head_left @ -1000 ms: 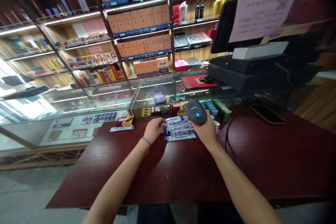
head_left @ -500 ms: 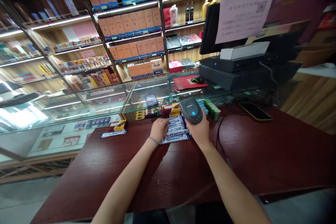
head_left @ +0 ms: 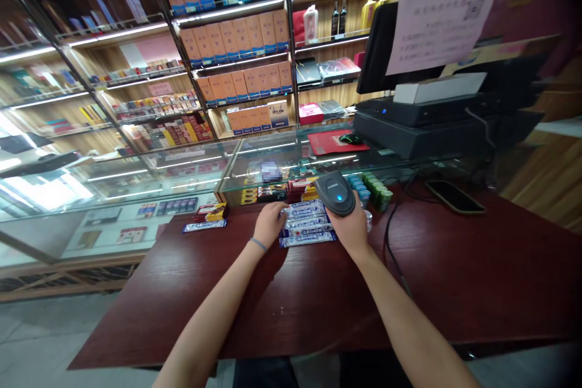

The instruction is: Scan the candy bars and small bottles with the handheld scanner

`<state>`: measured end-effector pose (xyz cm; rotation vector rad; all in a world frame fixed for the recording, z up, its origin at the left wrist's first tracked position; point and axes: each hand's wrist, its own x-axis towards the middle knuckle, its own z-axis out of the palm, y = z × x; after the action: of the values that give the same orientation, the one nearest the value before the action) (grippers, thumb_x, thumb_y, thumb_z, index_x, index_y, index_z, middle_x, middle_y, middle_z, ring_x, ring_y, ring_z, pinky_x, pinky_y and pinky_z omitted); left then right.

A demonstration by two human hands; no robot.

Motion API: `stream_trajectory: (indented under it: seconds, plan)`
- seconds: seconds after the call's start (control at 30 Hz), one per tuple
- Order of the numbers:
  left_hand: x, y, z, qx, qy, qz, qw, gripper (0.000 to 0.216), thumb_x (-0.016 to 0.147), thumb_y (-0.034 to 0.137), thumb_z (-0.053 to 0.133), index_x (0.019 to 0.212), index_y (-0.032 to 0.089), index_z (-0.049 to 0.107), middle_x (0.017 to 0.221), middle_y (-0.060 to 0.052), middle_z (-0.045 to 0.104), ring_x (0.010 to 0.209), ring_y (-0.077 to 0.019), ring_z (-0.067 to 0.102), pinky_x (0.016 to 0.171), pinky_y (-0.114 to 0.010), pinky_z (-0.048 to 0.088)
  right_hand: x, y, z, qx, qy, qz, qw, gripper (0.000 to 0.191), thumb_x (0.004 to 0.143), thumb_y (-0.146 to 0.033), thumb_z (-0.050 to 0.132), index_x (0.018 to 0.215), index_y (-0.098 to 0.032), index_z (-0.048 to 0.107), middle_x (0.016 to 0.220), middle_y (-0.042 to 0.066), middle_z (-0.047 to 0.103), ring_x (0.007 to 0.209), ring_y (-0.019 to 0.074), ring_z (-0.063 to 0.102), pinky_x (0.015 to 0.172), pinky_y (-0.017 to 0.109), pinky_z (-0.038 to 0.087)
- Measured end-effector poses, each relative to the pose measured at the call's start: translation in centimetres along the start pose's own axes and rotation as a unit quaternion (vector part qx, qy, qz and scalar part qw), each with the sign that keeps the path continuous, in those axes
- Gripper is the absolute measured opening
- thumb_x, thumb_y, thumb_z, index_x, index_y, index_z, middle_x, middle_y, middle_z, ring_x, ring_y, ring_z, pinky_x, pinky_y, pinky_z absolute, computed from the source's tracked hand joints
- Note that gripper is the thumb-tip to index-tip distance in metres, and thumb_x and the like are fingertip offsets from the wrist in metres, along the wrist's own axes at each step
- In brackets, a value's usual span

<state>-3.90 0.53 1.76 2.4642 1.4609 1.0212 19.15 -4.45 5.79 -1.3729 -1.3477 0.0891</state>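
Observation:
My right hand is wrapped round a dark grey barcode scanner with a blue light on top. The scanner's head hangs over the right end of several blue-and-white snack packets, which lie in rows on the desk. At the left end of those packets, my left hand has its fingers curled in on the end of an upper packet; its fingertips are partly hidden. Behind the packets stand red-and-yellow packs. Blue rolls and green rolls sit to the scanner's right.
A separate blue-and-white packet lies left, before red-and-yellow packs. A phone and a black cable lie on the dark red desk. Behind are a glass counter, a mouse and a monitor.
My left hand has shifted slightly left along the packets, baring more of their left ends. The scanner stays in my right hand over their right side. The whole view has moved a little.

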Motion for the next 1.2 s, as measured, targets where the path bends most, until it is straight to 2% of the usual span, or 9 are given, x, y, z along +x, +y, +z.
stream_trajectory:
  seconds: [0.13, 0.27, 0.5, 0.7, 0.87, 1.0, 1.2]
  plan:
    - [-2.1, -2.3, -2.6, 0.012, 0.038, -0.027, 0.999, 0.024, 0.09, 0.02, 0.055, 0.112, 0.021, 0.066, 0.113, -0.008, 0.068, 0.108, -0.0236, 0.06, 0.1, -0.039, 0.046, -0.7, 0.4, 1.2, -0.001, -0.017, -0.028, 0.999, 0.05, 0.075, -0.046, 0.064, 0.116, -0.018, 0.061, 0.098, 0.014, 0.073, 0.094, 0.0304, 0.069, 0.075, 0.038, 0.054]
    - [-4.6, -5.8, -5.3, 0.054, 0.07, -0.053, 0.995, 0.026, 0.091, 0.02, 0.053, 0.115, 0.022, 0.064, 0.113, -0.008, 0.067, 0.109, -0.0234, 0.06, 0.099, -0.04, 0.047, -1.9, 0.1, 2.5, -0.029, -0.051, -0.036, 0.998, 0.045, 0.075, -0.047, 0.062, 0.108, -0.017, 0.066, 0.09, 0.014, 0.074, 0.087, 0.0318, 0.071, 0.071, 0.038, 0.054]
    - [-9.3, -11.8, -9.6, 0.16, 0.069, -0.108, 0.979, 0.032, 0.088, 0.017, 0.055, 0.118, 0.02, 0.062, 0.113, -0.01, 0.064, 0.109, -0.026, 0.058, 0.098, -0.041, 0.048, -4.2, -1.9, 4.4, -0.038, -0.127, -0.068, 0.989, 0.043, 0.074, -0.041, 0.062, 0.111, -0.019, 0.065, 0.082, 0.011, 0.075, 0.079, 0.0304, 0.072, 0.064, 0.035, 0.052]
    - [-12.5, -15.1, -11.4, 0.227, 0.066, -0.191, 0.953, 0.031, 0.087, 0.02, 0.055, 0.116, 0.018, 0.064, 0.116, -0.013, 0.062, 0.108, -0.0268, 0.058, 0.099, -0.04, 0.046, -6.7, -3.1, 5.8, -0.033, -0.205, -0.12, 0.971, 0.035, 0.077, -0.033, 0.058, 0.111, -0.022, 0.063, 0.083, 0.007, 0.075, 0.079, 0.0281, 0.072, 0.064, 0.032, 0.052]
    - [-12.9, -16.5, -11.7, 0.232, 0.057, -0.254, 0.937, 0.036, 0.088, 0.021, 0.054, 0.123, 0.016, 0.062, 0.129, -0.015, 0.058, 0.119, -0.0271, 0.054, 0.105, -0.041, 0.042, -8.3, -2.8, 6.6, -0.052, -0.25, -0.231, 0.939, 0.028, 0.081, -0.026, 0.053, 0.106, -0.019, 0.061, 0.078, 0.006, 0.072, 0.069, 0.0243, 0.07, 0.06, 0.03, 0.049]
    - [-12.8, -16.3, -11.5, 0.232, 0.014, -0.31, 0.922, 0.04, 0.091, 0.021, 0.049, 0.13, 0.021, 0.056, 0.139, -0.014, 0.053, 0.129, -0.0294, 0.047, 0.108, -0.054, 0.036, -8.6, -2.5, 6.7, -0.058, -0.26, -0.268, 0.926, 0.026, 0.079, -0.022, 0.052, 0.104, -0.019, 0.059, 0.081, 0.006, 0.072, 0.07, 0.0235, 0.07, 0.06, 0.029, 0.049]
    - [-12.8, -14.6, -12.1, 0.283, -0.016, -0.321, 0.904, 0.035, 0.09, 0.029, 0.054, 0.124, 0.027, 0.062, 0.121, -0.012, 0.063, 0.12, -0.0343, 0.05, 0.108, -0.066, 0.026, -8.4, -2.6, 6.4, -0.042, -0.242, -0.278, 0.928, 0.029, 0.08, -0.022, 0.053, 0.109, -0.019, 0.057, 0.091, 0.008, 0.074, 0.071, 0.0241, 0.071, 0.06, 0.03, 0.05]
